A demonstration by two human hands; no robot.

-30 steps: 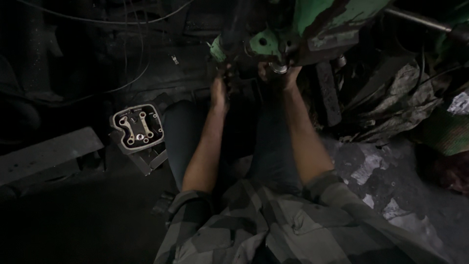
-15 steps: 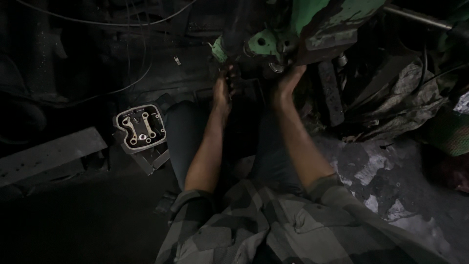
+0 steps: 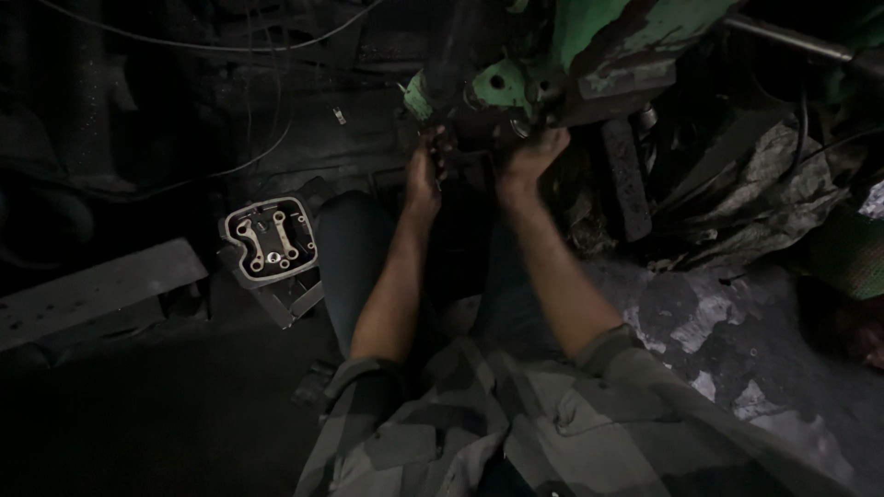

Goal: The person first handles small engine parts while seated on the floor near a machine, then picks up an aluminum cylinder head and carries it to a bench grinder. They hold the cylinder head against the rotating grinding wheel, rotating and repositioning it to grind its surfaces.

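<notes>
Head | two hands, left hand [image 3: 425,173], right hand [image 3: 532,156] | one green machine [image 3: 589,37] (both touching)

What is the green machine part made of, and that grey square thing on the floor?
The green machine part looks like painted metal: its green coat is chipped and worn dark. The grey square part seems bare cast metal, dull grey with pale, shiny pieces inside. The dim light leaves both uncertain.

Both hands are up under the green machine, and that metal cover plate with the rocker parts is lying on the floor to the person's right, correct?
Not quite. Both the left hand and right hand are up at the underside of the green machine, but the metal cover plate lies on the floor to the person's left, beside the left knee, not the right. The head view shows it.
</notes>
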